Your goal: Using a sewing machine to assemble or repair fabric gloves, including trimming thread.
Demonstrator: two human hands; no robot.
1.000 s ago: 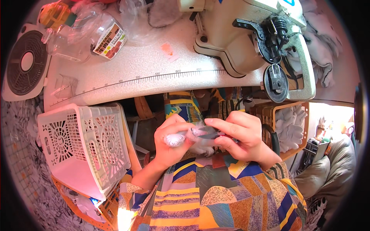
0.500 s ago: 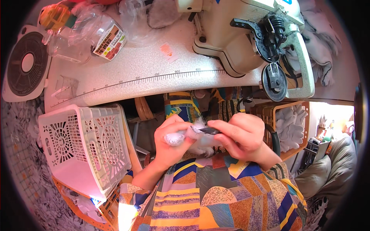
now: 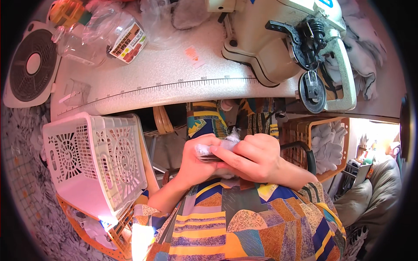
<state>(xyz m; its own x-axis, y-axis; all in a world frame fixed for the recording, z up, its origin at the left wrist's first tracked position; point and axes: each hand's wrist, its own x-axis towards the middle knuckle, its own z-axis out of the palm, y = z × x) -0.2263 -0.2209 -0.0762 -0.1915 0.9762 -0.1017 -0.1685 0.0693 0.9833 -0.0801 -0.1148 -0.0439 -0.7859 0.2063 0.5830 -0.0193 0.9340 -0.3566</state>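
Note:
Above my lap, in front of the table edge, both hands meet around a small white fluffy piece [image 3: 202, 150]. My left hand [image 3: 191, 167] is closed around it, with a tuft showing by the thumb. My right hand [image 3: 260, 160] is closed on a thin, dark, pointed tool [image 3: 210, 158], whose dark edge lies below the tuft against the left fingers. The rest of that tool is hidden by the right fingers, so its kind is unclear. More white fluff shows beyond and between the hands.
A cream sewing machine [image 3: 254, 56] with a black wheel stands on the white table [image 3: 174, 93], which has a ruler scale. Left are a white plastic basket [image 3: 122, 156], clear jar [image 3: 126, 41] and fan [image 3: 31, 65]. An orange crate [image 3: 310, 145] of grey-white pieces sits right.
My right hand has moved left, closer to my left hand. The dark tool's tip has gone from the middle of the fluffy piece to the tuft at my left thumb.

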